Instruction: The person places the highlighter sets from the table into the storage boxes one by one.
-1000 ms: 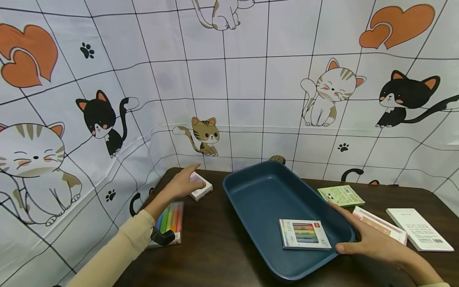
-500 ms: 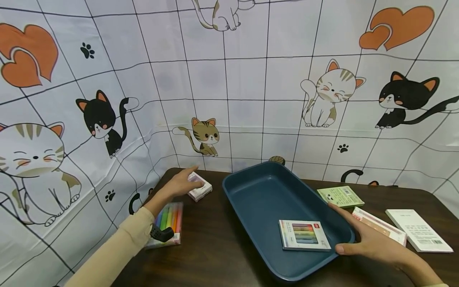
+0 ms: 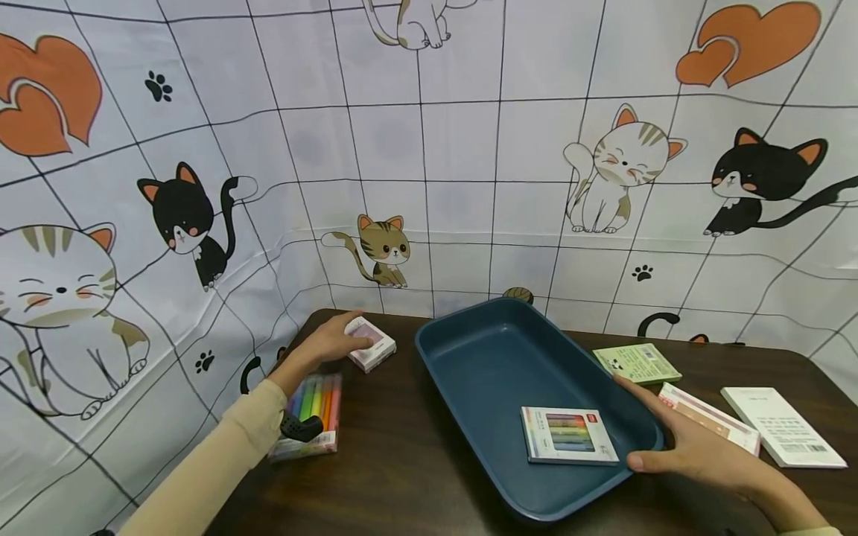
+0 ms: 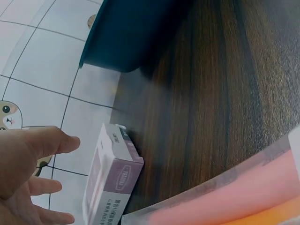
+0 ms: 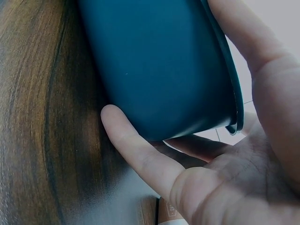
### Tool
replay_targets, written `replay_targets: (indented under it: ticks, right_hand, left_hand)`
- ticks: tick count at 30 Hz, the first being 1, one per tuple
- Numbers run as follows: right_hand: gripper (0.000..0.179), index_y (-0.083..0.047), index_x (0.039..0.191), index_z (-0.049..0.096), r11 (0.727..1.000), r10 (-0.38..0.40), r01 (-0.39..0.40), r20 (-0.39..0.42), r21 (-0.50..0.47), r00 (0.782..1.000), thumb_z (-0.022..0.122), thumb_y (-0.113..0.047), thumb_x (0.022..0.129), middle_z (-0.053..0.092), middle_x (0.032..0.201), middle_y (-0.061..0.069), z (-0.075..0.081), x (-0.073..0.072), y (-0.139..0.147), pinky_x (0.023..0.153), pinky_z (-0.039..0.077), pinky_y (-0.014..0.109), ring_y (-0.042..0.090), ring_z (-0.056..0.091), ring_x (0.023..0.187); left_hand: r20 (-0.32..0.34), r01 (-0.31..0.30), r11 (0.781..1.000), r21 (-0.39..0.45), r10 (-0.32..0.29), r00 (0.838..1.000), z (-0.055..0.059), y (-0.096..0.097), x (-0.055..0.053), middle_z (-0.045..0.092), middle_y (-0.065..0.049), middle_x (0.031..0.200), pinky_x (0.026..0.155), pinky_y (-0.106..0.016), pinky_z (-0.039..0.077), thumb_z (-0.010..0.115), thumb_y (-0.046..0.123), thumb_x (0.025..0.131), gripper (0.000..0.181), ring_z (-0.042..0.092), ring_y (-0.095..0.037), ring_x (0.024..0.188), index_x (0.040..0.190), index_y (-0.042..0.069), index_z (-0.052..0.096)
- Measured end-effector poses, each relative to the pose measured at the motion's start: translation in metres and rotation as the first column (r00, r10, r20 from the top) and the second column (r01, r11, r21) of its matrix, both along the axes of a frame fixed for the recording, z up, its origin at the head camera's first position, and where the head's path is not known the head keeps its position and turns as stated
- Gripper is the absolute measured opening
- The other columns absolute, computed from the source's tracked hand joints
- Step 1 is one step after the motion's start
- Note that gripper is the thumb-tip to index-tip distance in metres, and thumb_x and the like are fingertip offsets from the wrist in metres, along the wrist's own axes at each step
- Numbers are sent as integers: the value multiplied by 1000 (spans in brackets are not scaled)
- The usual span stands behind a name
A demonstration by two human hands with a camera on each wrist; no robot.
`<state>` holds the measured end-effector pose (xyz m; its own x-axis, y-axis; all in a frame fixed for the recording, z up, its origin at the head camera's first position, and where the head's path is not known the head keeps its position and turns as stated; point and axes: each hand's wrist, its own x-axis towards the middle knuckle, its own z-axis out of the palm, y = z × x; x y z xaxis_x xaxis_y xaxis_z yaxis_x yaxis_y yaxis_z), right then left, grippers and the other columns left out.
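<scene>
My left hand (image 3: 327, 344), fingers spread, is beside a small white and purple box (image 3: 377, 348) at the table's back left. In the left wrist view, thumb and fingers stand near the upright-looking box (image 4: 115, 176) with nothing between them. My right hand (image 3: 697, 450) grips the near right corner of a dark blue tray (image 3: 496, 365), thumb on the rim. Fingers wrap the outer wall of the tray (image 5: 154, 70) in the right wrist view. Inside the tray lies a flat white box (image 3: 570, 436) with a window showing rows of coloured sticks.
A clear pack of coloured markers (image 3: 328, 406) lies under the left wrist. Right of the tray are a green packet (image 3: 637, 363), a pink and white box (image 3: 710, 420) and a white box (image 3: 784, 428). A cat-print cloth (image 3: 456, 216) hangs behind the dark wooden table (image 3: 402, 454).
My left hand has drawn slightly left and lower, closer about the small box. The right hand keeps its grip on the tray, which stays in place.
</scene>
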<state>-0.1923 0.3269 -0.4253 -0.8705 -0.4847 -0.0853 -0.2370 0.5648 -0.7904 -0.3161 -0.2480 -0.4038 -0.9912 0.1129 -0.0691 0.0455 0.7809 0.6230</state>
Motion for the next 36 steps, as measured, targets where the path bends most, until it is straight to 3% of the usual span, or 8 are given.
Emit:
replay_targets:
  ticks: [7,13,23,36]
  right_hand:
    - [93,-28,165,12,1000,-10,10,-18,14,1000,71,-26,94,14,162,27,-1,0,0,93,33,78,60,23,136]
    - [93,-29,165,13,1000,-6,6,-16,1,1000,71,-25,93,14,162,26,-2,-1,-1,94,33,78,59,23,137]
    - [92,-28,165,12,1000,1,-1,1,-12,1000,70,-24,94,12,163,27,0,0,0,92,30,80,59,19,138]
    - [92,-27,165,12,1000,-11,11,-13,16,1000,70,-26,94,14,162,27,0,0,-1,92,30,81,60,22,137]
  left_hand:
    - [1,-22,1000,-16,22,1000,-6,-5,-9,32,-31,156,113,-64,26,71,30,93,79,33,-47,140,157,2,35]
    - [41,-64,998,-26,65,997,-7,-6,-10,35,-33,153,111,-63,30,70,30,93,80,39,-45,133,157,1,33]
    - [79,-55,995,-83,61,995,-15,-8,-11,37,-35,151,110,-60,33,73,32,91,87,42,-45,131,155,-9,29]
    - [13,-61,989,-133,64,998,-17,-10,-11,43,-35,146,109,-58,34,79,34,87,82,39,-47,133,147,-8,43]
